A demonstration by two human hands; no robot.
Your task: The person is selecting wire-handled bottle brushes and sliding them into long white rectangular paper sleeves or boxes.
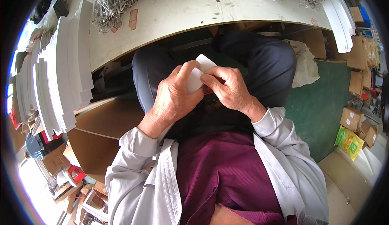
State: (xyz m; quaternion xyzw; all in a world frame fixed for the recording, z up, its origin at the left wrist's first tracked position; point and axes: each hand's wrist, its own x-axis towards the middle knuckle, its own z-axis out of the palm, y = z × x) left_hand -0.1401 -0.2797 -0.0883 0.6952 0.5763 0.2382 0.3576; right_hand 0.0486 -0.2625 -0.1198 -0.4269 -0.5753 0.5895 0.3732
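Over my lap I hold white cards with rounded corners between both hands. My left hand (174,92) is closed around the nearer white card (194,81), with its fingers bent along the left edge. My right hand (230,88) pinches the cards at their right side between thumb and bent fingers. Another white card (206,62) sticks out past the fingertips on the far side. A small bit of red shows just under my right thumb; what it belongs to is hidden.
A pale worktop (170,20) curves ahead, bearing piles of metal wire hooks (117,2). Stacked white strips (60,75) stand at the left, more white strips (340,22) at the right. An open cardboard box (95,144) sits left of my knees; a whitish plastic bag (303,65) lies right.
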